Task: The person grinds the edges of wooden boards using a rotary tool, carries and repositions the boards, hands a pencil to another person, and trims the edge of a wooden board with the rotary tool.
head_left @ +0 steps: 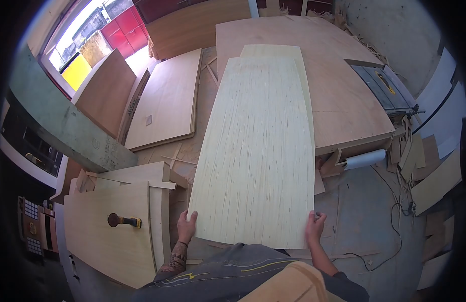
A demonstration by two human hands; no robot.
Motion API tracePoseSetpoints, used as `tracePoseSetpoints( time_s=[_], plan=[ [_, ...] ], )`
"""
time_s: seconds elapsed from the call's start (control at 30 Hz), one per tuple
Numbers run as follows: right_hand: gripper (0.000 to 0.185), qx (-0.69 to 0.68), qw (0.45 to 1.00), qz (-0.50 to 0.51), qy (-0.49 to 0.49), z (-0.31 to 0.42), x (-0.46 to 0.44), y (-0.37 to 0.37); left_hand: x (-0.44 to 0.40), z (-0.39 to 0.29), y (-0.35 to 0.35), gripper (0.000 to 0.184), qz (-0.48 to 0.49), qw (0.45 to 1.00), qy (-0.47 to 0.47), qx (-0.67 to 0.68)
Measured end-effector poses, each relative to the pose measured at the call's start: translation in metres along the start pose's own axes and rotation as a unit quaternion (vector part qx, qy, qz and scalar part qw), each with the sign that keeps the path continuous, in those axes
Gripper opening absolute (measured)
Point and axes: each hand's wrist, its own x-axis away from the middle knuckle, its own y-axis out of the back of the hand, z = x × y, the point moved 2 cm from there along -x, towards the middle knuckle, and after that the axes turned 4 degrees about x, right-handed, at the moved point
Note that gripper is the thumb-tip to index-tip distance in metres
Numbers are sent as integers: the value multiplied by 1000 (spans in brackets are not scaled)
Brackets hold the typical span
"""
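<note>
A long pale plywood sheet [258,151] with dark grain streaks stretches away from my body, its far part lying over the big workbench top [343,105]. My left hand [187,227] grips the near left edge, thumb up against it and the fingers partly hidden. At the near right edge, my right hand [315,227] is closed on the same sheet, fingers curled. A second pale sheet [273,49] shows beyond the far end and along the right side, beneath the first.
A cordless power tool [124,221] lies on boards [107,206] at left. More panels [167,98] are stacked behind them. A table saw [381,88] adjoins the bench on the right. Below are a whitish roll [365,159], wood offcuts [437,171] and a floor cable [394,226].
</note>
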Motion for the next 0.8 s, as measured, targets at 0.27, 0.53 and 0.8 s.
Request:
tracePoseSetpoints(
  time_s=[0.27,0.53,0.8],
  plan=[
    [70,271,936,-190,116,84,-90,-57,-165,-35,-67,93,71,992,-83,-65],
    [53,58,977,-112,174,102,-127,-50,-201,-50,-85,59,201,965,32,164],
    [52,89,984,-72,137,111,-134,-37,-170,-81,-82,54,149,977,59,139]
  ],
)
